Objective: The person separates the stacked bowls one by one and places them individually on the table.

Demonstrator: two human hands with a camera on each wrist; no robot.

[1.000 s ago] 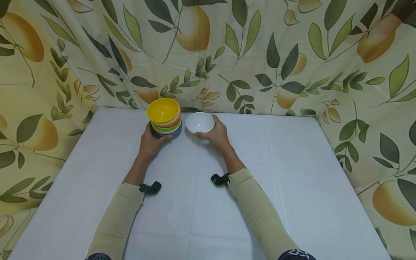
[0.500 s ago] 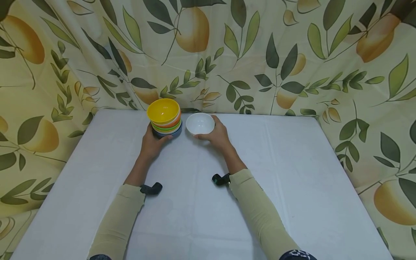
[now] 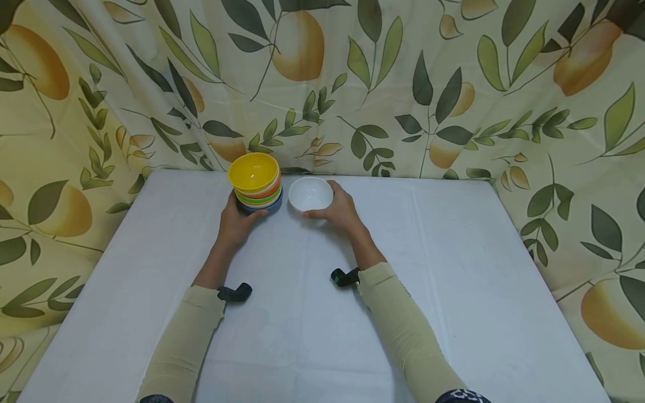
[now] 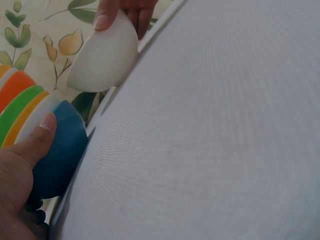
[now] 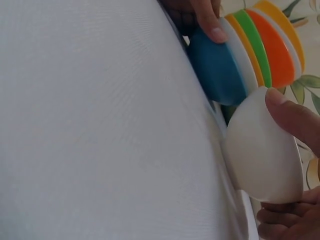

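Near the table's far edge, in the head view, stands a stack of nested bowls topped by a yellow bowl (image 3: 253, 172). Orange, green, white and yellow rims show below it, with a blue bowl (image 4: 62, 155) at the bottom. My left hand (image 3: 235, 223) grips the stack low down, its thumb on the blue bowl and its fingers mostly hidden behind. Just right of the stack, my right hand (image 3: 344, 210) holds a white bowl (image 3: 310, 193), thumb at the near rim and fingers round the far side. In the right wrist view this white bowl (image 5: 262, 150) overlaps the stack's edge.
A white cloth (image 3: 302, 324) covers the table. Close behind its far edge hangs a curtain (image 3: 383, 106) printed with fruit and leaves, which also runs down both sides. Dark wrist cameras are strapped at both sleeve ends.
My right hand and the white bowl have shifted very slightly toward me. The left hand and the stack have stayed almost in place.
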